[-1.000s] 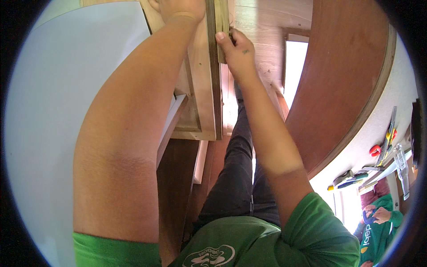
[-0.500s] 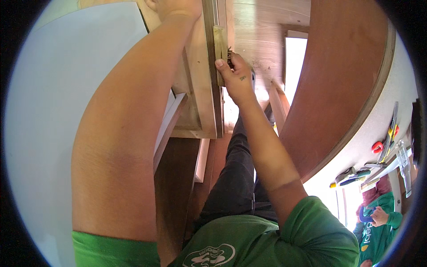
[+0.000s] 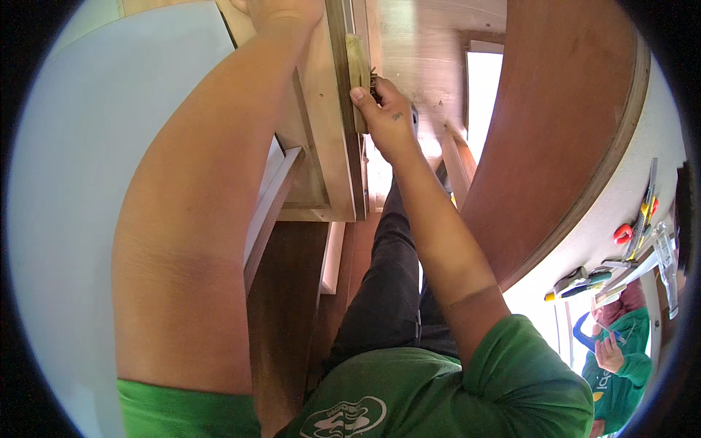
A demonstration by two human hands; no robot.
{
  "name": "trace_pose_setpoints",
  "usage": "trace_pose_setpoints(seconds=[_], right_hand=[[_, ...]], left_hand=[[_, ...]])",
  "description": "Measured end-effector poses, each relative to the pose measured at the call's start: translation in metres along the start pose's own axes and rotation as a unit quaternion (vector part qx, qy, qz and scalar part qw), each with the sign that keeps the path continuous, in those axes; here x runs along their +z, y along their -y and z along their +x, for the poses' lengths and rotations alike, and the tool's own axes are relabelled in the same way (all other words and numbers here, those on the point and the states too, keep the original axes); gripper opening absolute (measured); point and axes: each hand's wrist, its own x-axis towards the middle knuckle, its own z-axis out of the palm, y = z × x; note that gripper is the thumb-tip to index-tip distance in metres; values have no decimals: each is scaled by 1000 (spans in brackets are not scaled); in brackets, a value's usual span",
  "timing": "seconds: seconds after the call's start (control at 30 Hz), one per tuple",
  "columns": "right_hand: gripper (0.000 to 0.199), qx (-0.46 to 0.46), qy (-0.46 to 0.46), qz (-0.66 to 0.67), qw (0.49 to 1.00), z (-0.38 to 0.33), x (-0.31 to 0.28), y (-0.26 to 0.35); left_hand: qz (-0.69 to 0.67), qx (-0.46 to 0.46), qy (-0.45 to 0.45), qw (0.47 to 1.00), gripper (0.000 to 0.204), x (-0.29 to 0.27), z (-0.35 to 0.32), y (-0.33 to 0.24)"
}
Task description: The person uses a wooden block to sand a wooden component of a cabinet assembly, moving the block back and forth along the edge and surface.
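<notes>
Visibly slim, yellowish wooden block (image 3: pixel 355 62) in gripping right hand (image 3: pixel 387 119); state of left hand (image 3: pixel 283 8) unclear

A pale desk (image 3: pixel 602 226) was to my right.
On it lay a red-handled tool (image 3: pixel 622 233) and, nearer to me, a teal-handled tool (image 3: pixel 599 279).
</notes>
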Motion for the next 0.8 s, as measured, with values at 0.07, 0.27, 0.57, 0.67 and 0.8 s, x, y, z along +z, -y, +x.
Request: trace_pose_setpoints(seconds=[0.07,0.27,0.57,0.67,0.8], right_hand=[[45,-8,-5,21,1000,-1,4,-2],[46,-1,-6,14,1000,-4,4,3],[40,43,14,24,999,-9,1,14],[40,71,28,-14,997,-38,-12,-18],[41,175,48,-11,983,-102,-11,-60]], left_hand=[[6,-1,5,1000,53,0,2,1],[6,-7,14,1000,53,-4,2,2],[2,-12,27,1000,53,-8,-1,2],[3,-13,29,999,53,-7,4,-6],[7,-7,24,1000,53,-5,3,7]])
